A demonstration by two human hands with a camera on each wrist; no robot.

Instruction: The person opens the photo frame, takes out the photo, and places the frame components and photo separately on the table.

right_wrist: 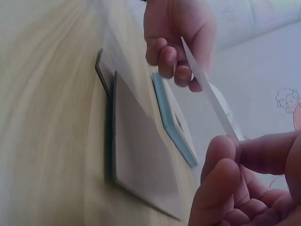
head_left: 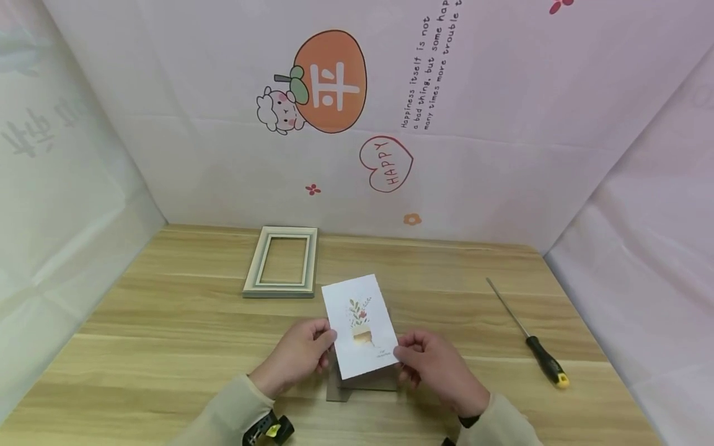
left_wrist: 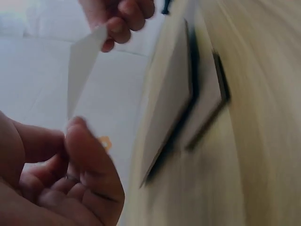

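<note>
A white card (head_left: 361, 310) printed with a small plant picture is held up between both hands, tilted a little. My left hand (head_left: 304, 353) pinches its left edge between thumb and fingers. At the lower right edge my right hand (head_left: 437, 368) pinches it the same way. Beneath the card a grey-brown backing board (head_left: 370, 380) lies on the table, partly covered by the card in the head view. In the left wrist view the board (left_wrist: 171, 101) shows with its stand leg (left_wrist: 207, 101) sticking out beside it.
An empty cream and grey picture frame (head_left: 253, 287) lies at the back left of the wooden table (head_left: 167, 347). To the right is a screwdriver (head_left: 540, 358) with a black and yellow handle. Printed white cloth (head_left: 474, 173) hangs behind the table and along both sides.
</note>
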